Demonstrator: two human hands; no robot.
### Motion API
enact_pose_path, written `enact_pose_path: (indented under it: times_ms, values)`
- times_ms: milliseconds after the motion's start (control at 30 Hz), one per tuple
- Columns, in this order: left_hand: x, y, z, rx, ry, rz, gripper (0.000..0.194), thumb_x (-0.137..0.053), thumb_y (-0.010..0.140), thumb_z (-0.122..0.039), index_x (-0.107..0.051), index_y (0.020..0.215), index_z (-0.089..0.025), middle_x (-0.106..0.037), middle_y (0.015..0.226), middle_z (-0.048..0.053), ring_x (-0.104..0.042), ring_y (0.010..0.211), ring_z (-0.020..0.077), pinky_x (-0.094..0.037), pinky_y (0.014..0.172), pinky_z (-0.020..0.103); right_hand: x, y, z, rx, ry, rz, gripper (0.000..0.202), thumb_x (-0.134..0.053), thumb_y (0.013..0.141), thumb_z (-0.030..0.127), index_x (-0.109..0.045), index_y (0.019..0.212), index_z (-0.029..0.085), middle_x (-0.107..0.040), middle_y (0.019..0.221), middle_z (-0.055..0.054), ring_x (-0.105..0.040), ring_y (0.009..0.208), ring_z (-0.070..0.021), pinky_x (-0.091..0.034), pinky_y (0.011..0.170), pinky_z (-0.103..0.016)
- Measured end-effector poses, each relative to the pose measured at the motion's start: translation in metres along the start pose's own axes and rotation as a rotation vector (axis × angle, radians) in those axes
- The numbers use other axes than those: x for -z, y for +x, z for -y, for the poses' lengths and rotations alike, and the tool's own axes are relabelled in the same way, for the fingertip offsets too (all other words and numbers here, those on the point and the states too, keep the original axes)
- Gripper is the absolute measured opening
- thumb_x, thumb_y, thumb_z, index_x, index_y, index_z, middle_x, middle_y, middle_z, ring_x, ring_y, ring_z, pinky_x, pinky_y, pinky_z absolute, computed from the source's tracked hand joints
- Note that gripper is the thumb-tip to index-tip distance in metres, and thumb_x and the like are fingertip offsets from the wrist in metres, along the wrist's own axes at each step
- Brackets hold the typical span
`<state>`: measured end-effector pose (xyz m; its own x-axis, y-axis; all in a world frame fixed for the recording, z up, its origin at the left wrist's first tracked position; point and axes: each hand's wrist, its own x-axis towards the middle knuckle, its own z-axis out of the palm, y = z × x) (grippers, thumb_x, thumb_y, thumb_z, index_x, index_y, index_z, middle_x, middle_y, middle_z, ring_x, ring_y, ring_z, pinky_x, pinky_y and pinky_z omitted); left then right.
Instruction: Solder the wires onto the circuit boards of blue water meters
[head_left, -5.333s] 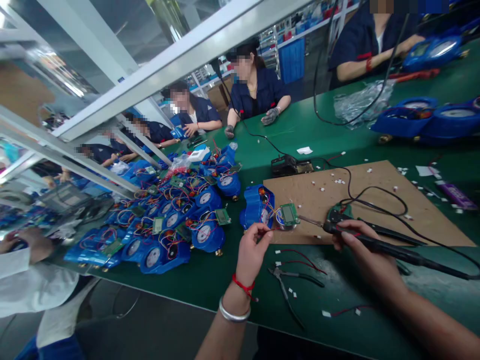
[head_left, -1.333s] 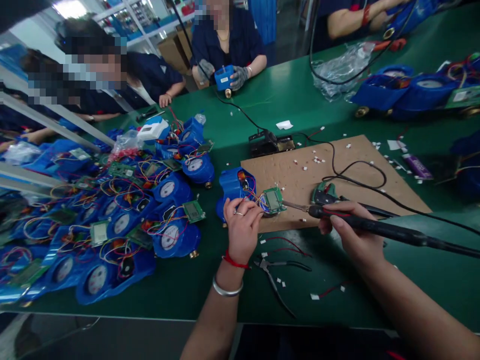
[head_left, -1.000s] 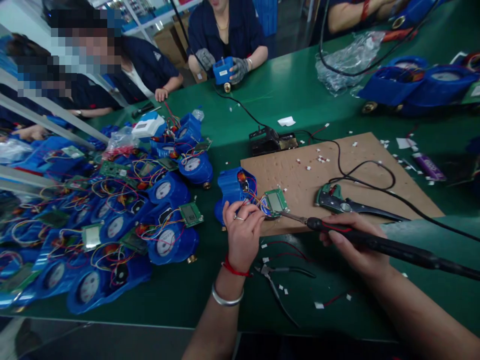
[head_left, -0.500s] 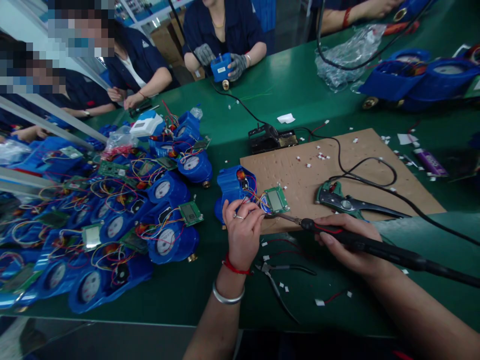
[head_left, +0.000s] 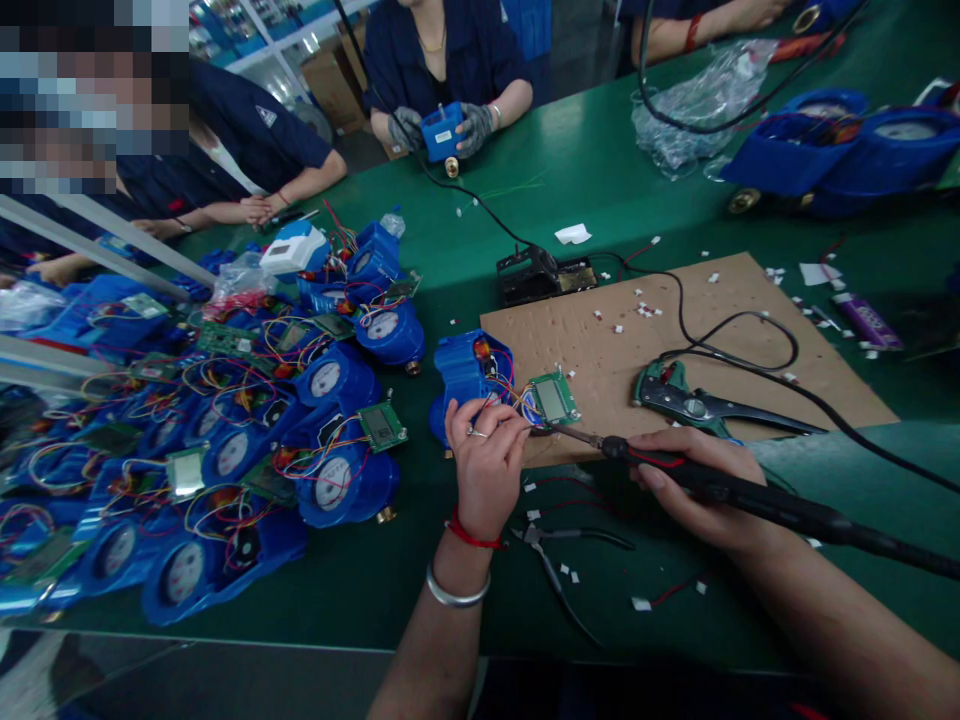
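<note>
My left hand (head_left: 486,450) pinches a thin wire beside the small green circuit board (head_left: 552,399), which has a grey display. Behind that hand is a blue meter housing (head_left: 463,368) with coloured wires running to the board. My right hand (head_left: 697,485) grips a black soldering iron (head_left: 720,487) with red trim; its metal tip points left and meets the lower edge of the board near my left fingertips. The exact contact point is too small to make out. The board lies on a brown cardboard sheet (head_left: 600,340).
Many blue meters (head_left: 330,480) crowd the left. A black iron stand (head_left: 536,275) sits behind the cardboard. Green-black wire strippers (head_left: 694,405) and cutting pliers (head_left: 547,550) lie nearer. Opposite, a person's gloved hands hold a blue meter (head_left: 442,133).
My hands and the iron stay almost in place. At the upper left, a co-worker has leaned leftward, and their hands are now together on the table.
</note>
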<state>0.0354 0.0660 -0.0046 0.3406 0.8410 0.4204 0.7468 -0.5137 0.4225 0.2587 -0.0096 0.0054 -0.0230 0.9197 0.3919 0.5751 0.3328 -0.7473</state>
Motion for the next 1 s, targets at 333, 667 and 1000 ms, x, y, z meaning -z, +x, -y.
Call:
enact_pose_path:
  times_ms: [333, 667, 1000]
  values:
    - [0.000, -0.001, 0.001, -0.007, -0.004, -0.004, 0.011, -0.060, 0.083, -0.016, -0.067, 0.082, -0.025, -0.066, 0.093, 0.000, -0.047, 0.110, 0.0237, -0.020, 0.110, 0.054, -0.001, -0.002, -0.003, -0.028, 0.006, -0.003, 0.019, -0.064, 0.080, 0.023, -0.060, 0.098, 0.024, -0.070, 0.083, -0.003, -0.068, 0.068, -0.0172, -0.053, 0.058, -0.028]
    - [-0.001, -0.001, 0.001, -0.023, 0.004, -0.005, 0.012, -0.060, 0.082, -0.015, -0.067, 0.080, -0.025, -0.066, 0.091, -0.001, -0.047, 0.109, 0.0233, -0.020, 0.110, 0.054, -0.003, -0.006, -0.005, -0.058, 0.041, 0.008, 0.019, -0.065, 0.079, 0.023, -0.061, 0.098, 0.024, -0.069, 0.084, -0.004, -0.068, 0.070, -0.0179, -0.053, 0.057, -0.028]
    - [0.002, 0.000, 0.000, -0.003, -0.001, 0.018, 0.012, -0.059, 0.084, -0.017, -0.067, 0.082, -0.025, -0.066, 0.093, 0.000, -0.047, 0.110, 0.0238, -0.020, 0.110, 0.054, -0.002, -0.011, -0.006, -0.123, 0.218, -0.132, 0.029, -0.064, 0.079, 0.018, -0.062, 0.107, 0.025, -0.068, 0.077, -0.002, -0.065, 0.064, -0.0170, -0.052, 0.060, -0.031]
